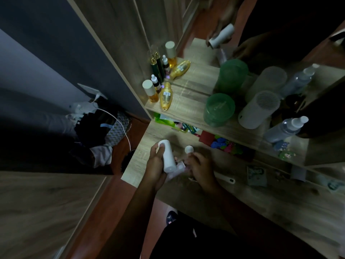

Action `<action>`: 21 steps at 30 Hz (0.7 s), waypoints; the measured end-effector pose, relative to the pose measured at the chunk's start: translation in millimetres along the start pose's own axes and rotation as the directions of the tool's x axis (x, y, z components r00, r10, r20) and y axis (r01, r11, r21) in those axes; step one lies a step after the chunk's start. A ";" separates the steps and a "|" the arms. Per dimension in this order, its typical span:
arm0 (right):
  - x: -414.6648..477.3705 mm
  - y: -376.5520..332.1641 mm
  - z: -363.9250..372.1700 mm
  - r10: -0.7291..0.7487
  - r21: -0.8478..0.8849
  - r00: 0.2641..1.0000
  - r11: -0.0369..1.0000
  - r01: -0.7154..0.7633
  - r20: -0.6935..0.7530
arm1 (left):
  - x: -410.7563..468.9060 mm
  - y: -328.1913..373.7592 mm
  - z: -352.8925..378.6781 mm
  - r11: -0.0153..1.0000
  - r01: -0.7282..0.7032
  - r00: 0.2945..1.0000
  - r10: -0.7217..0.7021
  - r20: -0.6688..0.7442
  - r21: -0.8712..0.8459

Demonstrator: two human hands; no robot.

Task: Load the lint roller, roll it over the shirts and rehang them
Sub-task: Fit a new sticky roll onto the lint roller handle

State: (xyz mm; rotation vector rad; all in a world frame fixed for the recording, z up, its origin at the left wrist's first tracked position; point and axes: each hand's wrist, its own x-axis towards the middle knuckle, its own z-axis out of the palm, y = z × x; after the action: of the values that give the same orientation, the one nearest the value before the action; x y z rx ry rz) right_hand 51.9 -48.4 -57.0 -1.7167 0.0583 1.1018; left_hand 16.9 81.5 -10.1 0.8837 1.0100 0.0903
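Left hand (pixel 155 163) fingers grip a plain white roll (pixel 169 157); right hand (pixel 201 165) fingers clasp the lint roller (pixel 226 179).

No writing is legible. The gold bottle (pixel 165 96) on the far-left shelf carries a white label, the green packets (pixel 168 122) beneath it show print, and the green tub (pixel 218 109) has raised script, all blurred.
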 end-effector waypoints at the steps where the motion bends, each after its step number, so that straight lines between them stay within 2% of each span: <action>1: 0.8 10.9 -9.9 0.064 0.116 0.990 0.992 -0.049 -0.129 | 0.1 1.5 1.5 0.999 -0.030 1.000 0.030 0.000 0.011; 2: -19.1 3.2 -0.3 0.141 0.223 0.984 0.968 -0.114 -0.106 | 0.5 2.3 3.6 0.998 -0.058 0.998 0.058 0.008 0.011; 3: -39.4 -2.3 -3.7 0.150 0.211 0.983 0.963 -0.170 0.107 | -0.1 3.7 6.1 0.997 -0.082 0.996 0.082 0.020 0.006; 4: -28.8 -9.7 0.4 0.097 0.383 0.995 0.918 -0.103 0.034 | -1.6 4.6 8.5 0.995 -0.103 0.994 0.103 0.030 0.000; 5: -30.4 -23.5 2.7 0.090 0.499 0.994 0.859 -0.112 0.068 | -2.8 4.2 10.1 0.993 -0.120 0.992 0.120 0.043 0.003; 6: -37.4 -30.6 -7.1 0.064 0.533 0.993 0.839 -0.106 0.095 | -3.1 3.7 11.1 0.991 -0.136 0.989 0.135 0.060 0.015; 10: -37.9 -34.8 -6.2 -0.039 0.508 0.996 0.861 -0.007 0.080 | -4.4 3.4 15.5 0.966 -0.227 0.971 0.216 0.099 0.121; 13: -35.8 -34.2 -15.7 -0.054 0.548 0.998 0.836 0.025 0.038 | -5.1 4.8 18.4 0.941 -0.300 0.952 0.285 0.113 0.154; 21: -30.9 -32.5 -24.9 -0.037 0.565 0.999 0.825 0.009 0.038 | -7.0 -0.5 18.9 0.934 -0.344 0.937 0.336 0.094 0.100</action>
State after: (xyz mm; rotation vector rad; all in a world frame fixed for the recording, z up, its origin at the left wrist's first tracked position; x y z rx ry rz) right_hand 66.7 -66.8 -11.4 -1.1503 0.3062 0.9797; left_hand 27.3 66.7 -1.3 1.1550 0.7884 0.2921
